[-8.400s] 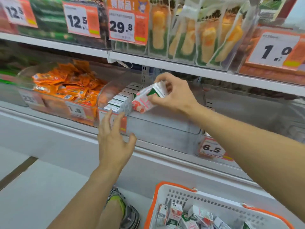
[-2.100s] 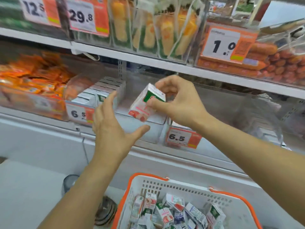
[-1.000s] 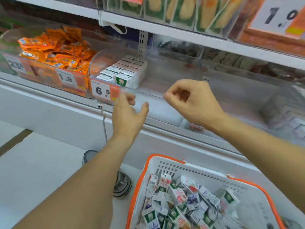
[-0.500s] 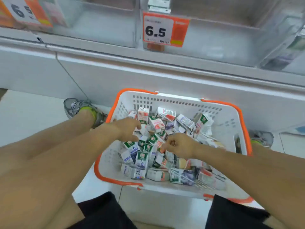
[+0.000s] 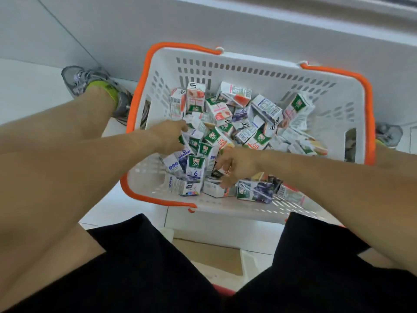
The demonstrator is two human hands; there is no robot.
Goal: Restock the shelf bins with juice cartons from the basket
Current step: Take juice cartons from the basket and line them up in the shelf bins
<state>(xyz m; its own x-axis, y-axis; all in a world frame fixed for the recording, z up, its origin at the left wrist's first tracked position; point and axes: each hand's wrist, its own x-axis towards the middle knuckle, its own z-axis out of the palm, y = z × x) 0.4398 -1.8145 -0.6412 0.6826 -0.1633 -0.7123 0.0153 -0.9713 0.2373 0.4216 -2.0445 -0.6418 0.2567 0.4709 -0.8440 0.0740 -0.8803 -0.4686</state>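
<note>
Two hands (image 5: pixel 171 136) in basket (image 5: pixel 248 66), white floor (image 5: pixel 27 91).

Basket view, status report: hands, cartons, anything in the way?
Both hands, left and right, down among cartons in basket. Grip unclear. Nothing blocking.

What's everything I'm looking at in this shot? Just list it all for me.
basket: one, white with orange rim, on the floor between the feet
juice cartons: dozens, too jumbled to count, white with green, red and purple print, piled loose in the basket
shelf base: one, pale grey, behind the basket along the top
floor: white tiles, under and around the basket
shoes: two, grey with lime collars, either side of the basket
shorts: black, bottom of view
left hand: reaching into the cartons, left side of the pile
right hand: down among the cartons nearer the front; grip not clear
</note>
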